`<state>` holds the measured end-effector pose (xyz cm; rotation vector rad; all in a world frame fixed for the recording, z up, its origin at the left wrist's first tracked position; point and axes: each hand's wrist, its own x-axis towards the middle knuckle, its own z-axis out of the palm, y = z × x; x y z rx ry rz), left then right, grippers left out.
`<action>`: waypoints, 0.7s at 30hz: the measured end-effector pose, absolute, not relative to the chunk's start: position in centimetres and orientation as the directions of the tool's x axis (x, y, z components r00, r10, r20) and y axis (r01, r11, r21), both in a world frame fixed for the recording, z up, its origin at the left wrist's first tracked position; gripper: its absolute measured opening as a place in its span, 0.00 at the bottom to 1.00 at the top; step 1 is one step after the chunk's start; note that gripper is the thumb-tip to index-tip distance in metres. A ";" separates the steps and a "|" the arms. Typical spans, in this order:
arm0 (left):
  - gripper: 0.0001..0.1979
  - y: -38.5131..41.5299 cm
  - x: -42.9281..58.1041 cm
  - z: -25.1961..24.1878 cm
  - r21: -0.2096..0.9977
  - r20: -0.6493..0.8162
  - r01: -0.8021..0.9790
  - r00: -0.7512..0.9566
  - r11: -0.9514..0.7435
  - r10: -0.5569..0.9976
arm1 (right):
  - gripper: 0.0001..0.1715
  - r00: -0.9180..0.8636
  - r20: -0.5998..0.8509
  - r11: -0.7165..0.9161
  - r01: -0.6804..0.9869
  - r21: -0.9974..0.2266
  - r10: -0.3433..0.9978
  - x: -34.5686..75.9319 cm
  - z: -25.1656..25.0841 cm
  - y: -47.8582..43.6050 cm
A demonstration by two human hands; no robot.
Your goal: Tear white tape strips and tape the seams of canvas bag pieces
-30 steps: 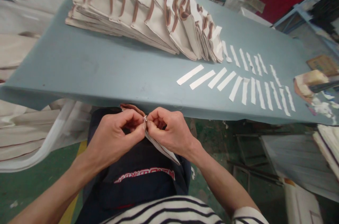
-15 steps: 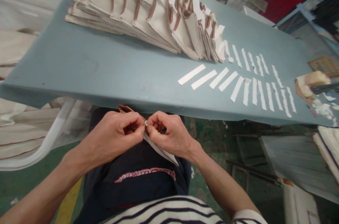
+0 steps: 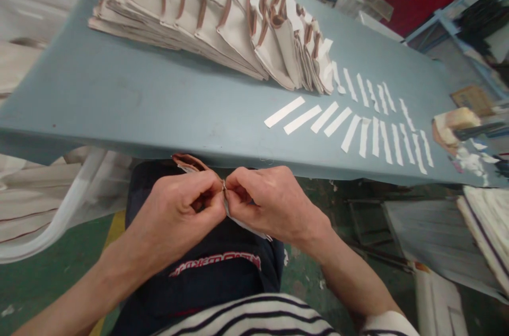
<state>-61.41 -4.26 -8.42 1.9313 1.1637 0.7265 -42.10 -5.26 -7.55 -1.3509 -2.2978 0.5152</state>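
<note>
Just in front of the table's near edge, over my lap, I pinch a cream fabric piece with a brown edge [image 3: 190,161]. My left hand [image 3: 186,201] grips it with thumb and forefinger at the edge. My right hand [image 3: 264,198] is closed in a pinch right beside it, the fingertips of both hands nearly touching. The brown-edged end sticks out above my left fingers, and a pale corner shows below my right hand. Most of the piece is hidden behind my hands.
The blue-grey table [image 3: 159,97] carries stacked cream fabric pieces [image 3: 230,34] with brown edges. Rows of white strips [image 3: 284,112] lie to their right. A yellowish block [image 3: 459,121] sits at the far right. A white tubular frame [image 3: 66,219] stands left, and cream fabric [image 3: 485,224] lies low right.
My hands have come slightly nearer and the pinched fingertips have shifted a little right. More of the brown-edged end shows above my left hand. The view has moved slightly.
</note>
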 end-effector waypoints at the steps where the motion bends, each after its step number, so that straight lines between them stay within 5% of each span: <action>1: 0.12 -4.3 -61.3 -8.6 0.842 0.071 0.466 0.408 -0.274 0.910 | 0.08 -0.412 0.167 0.432 0.716 -0.549 0.896 -42.2 -7.6 -5.2; 7: 0.12 -4.1 -60.6 -11.4 0.971 -0.199 0.190 0.297 0.147 0.934 | 0.06 -0.222 -0.097 0.003 0.411 -0.912 0.970 -42.7 -10.4 -4.7; 11: 0.13 -3.9 -60.6 -12.4 0.959 -0.283 0.081 0.308 0.271 0.908 | 0.10 -0.289 -0.286 -0.239 0.186 -0.953 0.914 -42.6 -12.0 -4.4; 14: 0.13 -3.5 -61.2 -11.6 0.964 -0.223 0.219 0.350 0.152 0.910 | 0.11 -0.290 -0.263 -0.200 0.229 -0.953 0.920 -42.5 -11.8 -4.5; 21: 0.13 -2.6 -62.7 -10.1 0.899 -0.132 0.430 0.440 -0.080 0.888 | 0.09 -0.321 0.012 0.175 0.482 -0.859 0.947 -42.9 -9.8 -5.2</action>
